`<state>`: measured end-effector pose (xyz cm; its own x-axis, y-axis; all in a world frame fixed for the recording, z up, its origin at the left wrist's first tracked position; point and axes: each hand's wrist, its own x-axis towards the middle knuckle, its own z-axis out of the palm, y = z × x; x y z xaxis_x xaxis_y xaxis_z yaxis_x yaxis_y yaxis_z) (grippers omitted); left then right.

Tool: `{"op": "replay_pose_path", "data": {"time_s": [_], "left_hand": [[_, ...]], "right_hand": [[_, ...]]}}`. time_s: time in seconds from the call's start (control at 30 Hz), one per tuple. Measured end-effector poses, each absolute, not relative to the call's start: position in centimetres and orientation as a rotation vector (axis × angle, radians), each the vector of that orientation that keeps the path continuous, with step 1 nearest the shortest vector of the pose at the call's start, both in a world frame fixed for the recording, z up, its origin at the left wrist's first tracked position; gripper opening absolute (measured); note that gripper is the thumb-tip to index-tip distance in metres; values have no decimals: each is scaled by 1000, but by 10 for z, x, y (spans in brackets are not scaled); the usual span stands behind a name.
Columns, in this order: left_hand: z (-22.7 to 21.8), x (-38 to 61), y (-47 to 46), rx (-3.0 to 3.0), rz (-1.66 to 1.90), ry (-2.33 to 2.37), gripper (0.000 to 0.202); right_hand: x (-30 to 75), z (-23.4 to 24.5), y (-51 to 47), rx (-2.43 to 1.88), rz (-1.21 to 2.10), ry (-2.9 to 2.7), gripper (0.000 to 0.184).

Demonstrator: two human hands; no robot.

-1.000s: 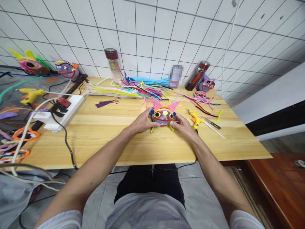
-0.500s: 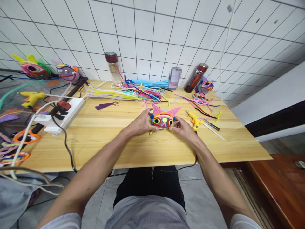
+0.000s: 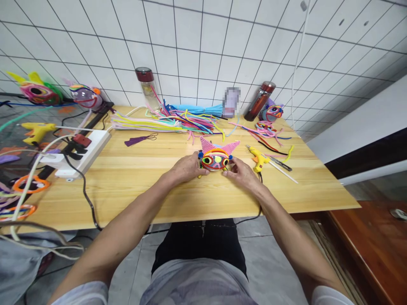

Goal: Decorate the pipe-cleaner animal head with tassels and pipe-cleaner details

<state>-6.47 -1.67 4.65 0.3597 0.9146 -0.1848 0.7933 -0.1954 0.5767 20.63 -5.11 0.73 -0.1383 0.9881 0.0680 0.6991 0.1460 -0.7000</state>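
An animal head made of pipe cleaners, with pink pointed ears, ringed yellow-and-black eyes and blue balls at its sides, sits face up toward me on the wooden table. My left hand grips its left side, thumb low at the front and fingers behind. At the opposite side, my right hand holds the lower edge between thumb and bent fingers. Small yellow-green bits show under the head near both thumbs. To the right of my right hand lies a yellow glue gun.
Bundled pipe cleaners lie along the back, near a purple tassel. Two bottles, a glass one and a reddish one, stand by the wall. A power strip with cords sits left. A craft knife lies right.
The view has shifted slightly. Both hands stay at the sides of the animal head, which keeps nearly the same place and pose.
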Motion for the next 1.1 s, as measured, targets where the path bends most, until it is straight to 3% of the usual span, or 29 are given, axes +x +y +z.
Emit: {"op": "replay_pose_path", "data": {"time_s": [0.17, 0.43, 0.67, 1.1], "left_hand": [[37, -65, -14, 1979, 507, 1392, 95], [24, -66, -4, 2012, 577, 1346, 68], [27, -67, -6, 1954, 563, 1310, 79], [25, -58, -6, 1859, 645, 1293, 60]], "right_hand": [[196, 4, -48, -1554, 749, -1859, 52], [193, -8, -39, -1467, 765, -1772, 43], [196, -5, -34, -1388, 878, -1749, 49], [189, -14, -33, -1291, 1010, -1625, 65]]}}
